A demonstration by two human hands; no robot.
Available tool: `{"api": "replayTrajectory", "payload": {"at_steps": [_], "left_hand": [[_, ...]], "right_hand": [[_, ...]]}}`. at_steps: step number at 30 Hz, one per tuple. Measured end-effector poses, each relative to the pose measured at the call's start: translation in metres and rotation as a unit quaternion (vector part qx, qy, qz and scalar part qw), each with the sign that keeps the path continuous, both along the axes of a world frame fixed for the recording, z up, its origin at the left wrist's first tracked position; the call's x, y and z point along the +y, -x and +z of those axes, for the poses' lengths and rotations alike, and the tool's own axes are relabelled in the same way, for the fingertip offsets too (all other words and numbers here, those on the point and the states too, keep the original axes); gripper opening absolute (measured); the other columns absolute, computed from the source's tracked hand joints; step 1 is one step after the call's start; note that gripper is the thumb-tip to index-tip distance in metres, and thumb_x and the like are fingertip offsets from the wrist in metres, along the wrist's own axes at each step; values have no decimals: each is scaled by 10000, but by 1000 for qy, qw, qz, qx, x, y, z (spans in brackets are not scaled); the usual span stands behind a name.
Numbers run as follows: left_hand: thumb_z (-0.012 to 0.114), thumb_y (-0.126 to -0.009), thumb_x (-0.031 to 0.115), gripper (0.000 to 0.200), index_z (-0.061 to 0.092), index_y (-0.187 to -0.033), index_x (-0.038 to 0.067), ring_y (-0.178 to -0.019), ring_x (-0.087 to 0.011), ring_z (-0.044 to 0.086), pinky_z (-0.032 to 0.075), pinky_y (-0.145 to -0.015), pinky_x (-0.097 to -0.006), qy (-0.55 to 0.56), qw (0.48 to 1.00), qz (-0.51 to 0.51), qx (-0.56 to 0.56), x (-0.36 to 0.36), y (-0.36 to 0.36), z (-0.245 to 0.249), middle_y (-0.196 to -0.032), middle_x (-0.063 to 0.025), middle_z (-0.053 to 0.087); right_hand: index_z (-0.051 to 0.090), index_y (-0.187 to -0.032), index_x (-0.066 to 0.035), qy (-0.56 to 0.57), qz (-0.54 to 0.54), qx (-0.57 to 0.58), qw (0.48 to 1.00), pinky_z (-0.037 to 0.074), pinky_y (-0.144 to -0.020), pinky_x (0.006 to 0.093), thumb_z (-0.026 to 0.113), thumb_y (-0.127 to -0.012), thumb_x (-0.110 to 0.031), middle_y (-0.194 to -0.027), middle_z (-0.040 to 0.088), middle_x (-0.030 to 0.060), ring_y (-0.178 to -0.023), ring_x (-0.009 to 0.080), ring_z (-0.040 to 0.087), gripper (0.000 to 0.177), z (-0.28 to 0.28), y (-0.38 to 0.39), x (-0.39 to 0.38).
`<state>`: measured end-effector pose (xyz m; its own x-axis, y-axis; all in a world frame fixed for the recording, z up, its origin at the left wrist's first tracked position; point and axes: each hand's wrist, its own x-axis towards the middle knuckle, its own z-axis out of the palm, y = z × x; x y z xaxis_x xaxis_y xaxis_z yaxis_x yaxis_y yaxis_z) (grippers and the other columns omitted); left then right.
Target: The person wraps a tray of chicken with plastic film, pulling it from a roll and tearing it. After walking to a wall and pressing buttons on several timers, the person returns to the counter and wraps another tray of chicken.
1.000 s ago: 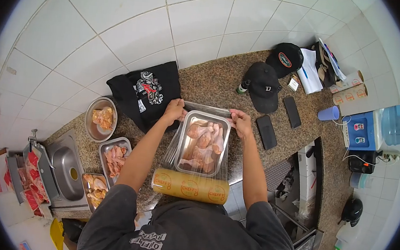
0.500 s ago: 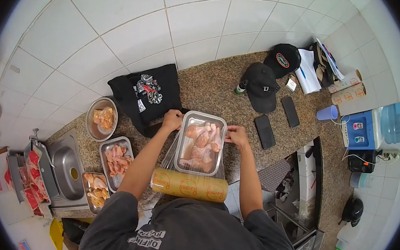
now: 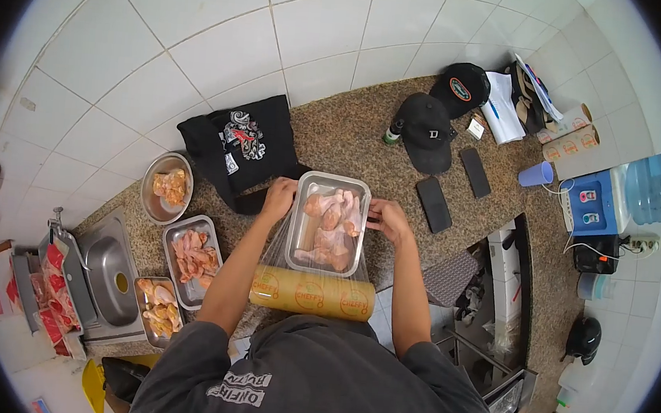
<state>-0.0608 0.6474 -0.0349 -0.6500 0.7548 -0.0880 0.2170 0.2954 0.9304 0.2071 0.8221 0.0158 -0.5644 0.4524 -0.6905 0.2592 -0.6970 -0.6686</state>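
A metal tray [image 3: 293,242] holding raw chicken legs [image 3: 333,221] sits in front of me on clear plastic wrap [image 3: 281,238]. The wrap stretches from a large yellowish roll [image 3: 312,293] lying close to my body. My left hand [image 3: 279,197] is closed on the wrap at the tray's upper left side. At the upper right side, my right hand [image 3: 390,220] has its fingers bent, pinching the wrap beside the rim. The fingertips of both hands are partly hidden.
Left are a bowl of chicken [image 3: 167,187], two trays of chicken pieces [image 3: 193,256] and a sink [image 3: 112,267]. A black cloth [image 3: 242,141] lies beyond my left hand. Two phones [image 3: 434,204], caps [image 3: 427,132] and a blue cup [image 3: 536,174] are to the right.
The whole view has shifted slightly. Both hands stay beside the tray, and the right fingers have moved a little up along its rim. The chicken lies as before.
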Motion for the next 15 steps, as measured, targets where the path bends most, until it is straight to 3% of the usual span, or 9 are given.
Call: {"api": "replayTrajectory", "payload": {"at_steps": [4, 6, 7, 9, 12, 13, 15], "left_hand": [[651, -900, 251, 275, 701, -1012, 5, -844, -203, 635, 494, -775, -326, 54, 997, -22, 59, -8, -16, 45, -877, -111, 656], [660, -921, 259, 319, 660, -1118, 8, -818, -119, 614, 491, -756, -267, 89, 993, -47, -62, -11, -24, 63, -896, -65, 659], [660, -921, 259, 319, 660, -1118, 8, -818, -119, 614, 491, -756, -267, 89, 993, -46, -63, -14, -26, 60, -896, -65, 659], [643, -927, 146, 349, 580, -1248, 25, -943, -118, 597, 483, -833, -270, 7, 980, -89, -176, -18, -25, 55, -1057, -50, 654], [632, -925, 72, 442, 496, -1344, 34, -1026, -126, 585, 465, -920, -294, -49, 962, -116, -242, -18, -30, 68, -1162, -47, 635], [575, -965, 87, 427, 473, -1376, 33, -1104, -126, 554, 438, -969, -291, -55, 959, -144, -238, -18, -33, 79, -1248, -52, 597], [550, -979, 96, 426, 462, -1391, 34, -1122, -127, 542, 427, -981, -286, -49, 955, -145, -252, -14, -35, 78, -1268, -56, 585]], "right_hand": [[597, -1164, 19, -15, -6, 15, 1000, 528, -869, 441, 424, -856, -81, -1046, 628, 93, -982, 203, 602, 367, 10, 2, -10], [589, -1183, 14, -20, -6, 25, 999, 520, -873, 440, 429, -856, -115, -1057, 623, 87, -987, 193, 591, 386, 12, 1, -16], [578, -1205, 4, -26, -9, 25, 999, 512, -876, 437, 438, -852, -136, -1064, 615, 79, -981, 185, 580, 404, 13, -1, -21], [567, -1227, -6, -35, -13, 24, 999, 503, -878, 434, 447, -848, -157, -1071, 606, 70, -975, 176, 570, 425, 22, -6, -28], [550, -1260, -28, -37, -16, 49, 998, 487, -882, 428, 463, -834, -179, -1079, 591, 51, -974, 165, 555, 460, 44, -13, -32], [554, -1255, -31, -36, -18, 53, 998, 484, -884, 429, 465, -826, -171, -1075, 590, 48, -976, 163, 553, 460, 46, -17, -33], [558, -1249, -33, -38, -23, 57, 997, 482, -886, 430, 467, -818, -163, -1070, 590, 45, -979, 162, 551, 459, 46, -23, -34]]}}
